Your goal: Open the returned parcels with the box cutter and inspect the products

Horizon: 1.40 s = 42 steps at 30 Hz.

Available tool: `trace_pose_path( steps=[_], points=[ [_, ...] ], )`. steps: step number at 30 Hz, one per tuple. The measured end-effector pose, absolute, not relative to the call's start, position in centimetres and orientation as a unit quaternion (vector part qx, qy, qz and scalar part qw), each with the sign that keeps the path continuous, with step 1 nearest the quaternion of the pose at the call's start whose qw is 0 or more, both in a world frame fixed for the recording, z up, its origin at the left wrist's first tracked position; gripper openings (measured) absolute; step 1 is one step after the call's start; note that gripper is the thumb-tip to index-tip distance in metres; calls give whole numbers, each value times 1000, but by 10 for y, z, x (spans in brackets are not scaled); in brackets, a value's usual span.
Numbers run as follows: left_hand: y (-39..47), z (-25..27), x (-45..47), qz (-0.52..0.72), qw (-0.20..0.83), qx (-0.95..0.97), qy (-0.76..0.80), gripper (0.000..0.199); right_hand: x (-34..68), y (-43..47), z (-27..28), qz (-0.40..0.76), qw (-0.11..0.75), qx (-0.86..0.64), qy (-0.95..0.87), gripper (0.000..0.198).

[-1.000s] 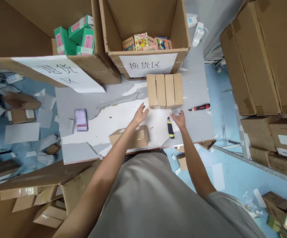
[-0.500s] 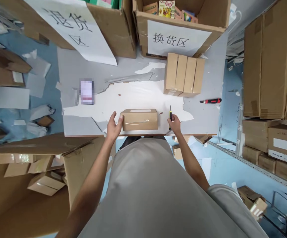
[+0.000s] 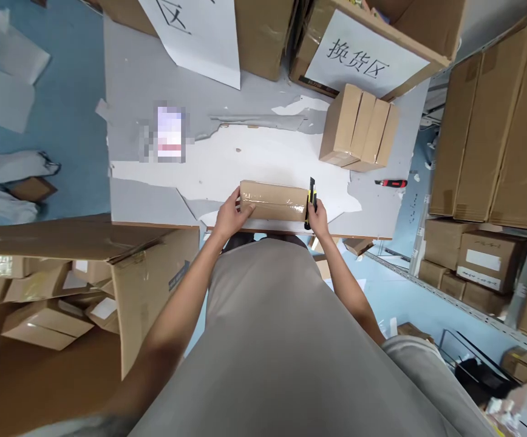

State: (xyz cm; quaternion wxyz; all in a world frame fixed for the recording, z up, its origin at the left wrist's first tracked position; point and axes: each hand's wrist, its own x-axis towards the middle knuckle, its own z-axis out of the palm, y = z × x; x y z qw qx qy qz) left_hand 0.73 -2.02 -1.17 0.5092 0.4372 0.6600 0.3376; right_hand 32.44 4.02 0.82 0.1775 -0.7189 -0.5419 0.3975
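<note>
A long brown cardboard box (image 3: 273, 201) with shiny clear tape along it is at the table's near edge. My left hand (image 3: 232, 215) grips its left end, the thumb on the taped side and the fingers behind. At the box's right end, my right hand (image 3: 318, 218) is closed around a black and yellow utility knife (image 3: 311, 197), which points away from me. That hand is against or very close to the box; whether it also bears on the box I cannot tell.
Several small brown boxes (image 3: 359, 127) stand together at the table's back right. A red and black utility knife (image 3: 391, 183) lies near the right edge. Large labelled cartons (image 3: 359, 57) line the back. An open carton (image 3: 154, 291) holding boxes is at lower left.
The box has been tipped, so its taped side now faces up towards me. My right hand has brought the utility knife left to the box's end. The camera view has shifted too.
</note>
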Motion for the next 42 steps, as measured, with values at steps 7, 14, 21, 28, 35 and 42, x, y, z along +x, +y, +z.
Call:
trace_pose_path(
  steps=[7, 14, 21, 28, 35, 42],
  points=[
    [-19, -8, -10, 402, 485, 456, 629, 55, 314, 43, 53, 297, 161, -691, -639, 47],
    [-18, -17, -25, 394, 507, 496, 585, 39, 256, 25, 113, 271, -33, -553, -787, 52],
    [-15, -24, -26, 396, 525, 513, 551, 48, 208, 24, 125, 208, -238, -475, -821, 53],
    [-11, -29, -25, 402, 541, 503, 541, 52, 192, 34, 135, 162, -296, -459, -822, 57],
    [-11, -34, -22, 409, 544, 492, 543, 54, 184, 41, 146, 141, -330, -441, -823, 63],
    [-10, -32, -22, 412, 553, 481, 542, 53, 176, 46, 151, 114, -359, -419, -826, 65]
  ],
)
